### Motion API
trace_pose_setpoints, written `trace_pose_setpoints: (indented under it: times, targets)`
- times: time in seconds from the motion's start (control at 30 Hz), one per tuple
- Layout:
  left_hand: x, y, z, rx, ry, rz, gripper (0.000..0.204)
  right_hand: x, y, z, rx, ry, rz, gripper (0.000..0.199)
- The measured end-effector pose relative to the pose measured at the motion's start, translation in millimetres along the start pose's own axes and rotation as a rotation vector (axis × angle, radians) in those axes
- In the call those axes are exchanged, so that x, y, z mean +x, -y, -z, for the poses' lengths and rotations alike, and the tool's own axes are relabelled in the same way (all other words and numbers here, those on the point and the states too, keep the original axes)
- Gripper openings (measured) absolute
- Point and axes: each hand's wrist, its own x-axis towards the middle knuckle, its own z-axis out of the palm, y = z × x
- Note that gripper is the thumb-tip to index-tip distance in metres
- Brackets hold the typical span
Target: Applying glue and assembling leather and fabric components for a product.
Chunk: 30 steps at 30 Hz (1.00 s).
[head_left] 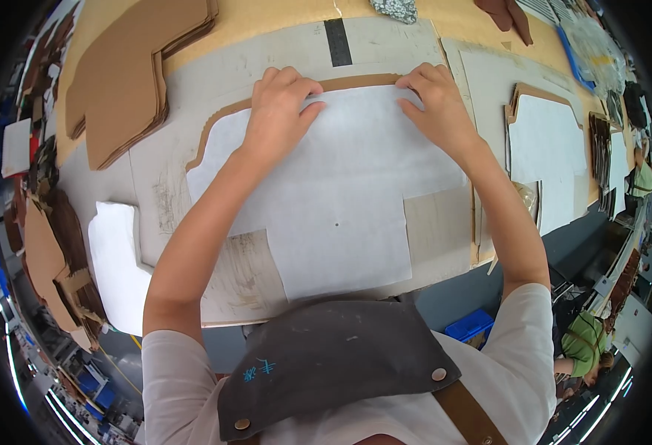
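A large white sheet (338,178), T-shaped with a small dark hole, lies flat in front of me. Beneath it is a brown piece (226,119); only its strip along the far edge shows. My left hand (280,111) rests on that far edge left of the middle, its fingers bent and its thumb apart over the white sheet. To the right, my right hand (439,100) touches the same edge with bent fingers, thumb also apart. Neither hand visibly grips anything, though some fingertips are hidden.
A grey board (244,274) covers the table under the sheet. Stacked brown pieces (122,81) lie at the far left, folded white material (114,252) at the near left. Another white-topped stack (548,141) stands right. A blue bin (471,326) sits below the table.
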Motion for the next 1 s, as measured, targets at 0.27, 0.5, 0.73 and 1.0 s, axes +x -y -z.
trace_pose_setpoints:
  times: [0.27,0.5,0.73,1.0]
  targets:
    - [26.0,-11.1,-21.7,-0.057,0.046,-0.078,0.015,15.6,2.3,0.4,-0.046,0.134,-0.055,0.008]
    - [26.2,-27.1,-21.8,-0.107,0.028,-0.103,0.015,4.8,17.9,28.6,0.157,0.008,0.104,0.013]
    - [25.6,-37.5,-5.6,-0.238,0.071,0.018,0.021,7.4,-0.3,46.7,0.342,0.205,-0.15,0.014]
    - [49.3,-32.9,-22.4,-0.387,0.217,0.087,0.029,10.3,-16.2,27.5,0.32,0.195,-0.202,0.017]
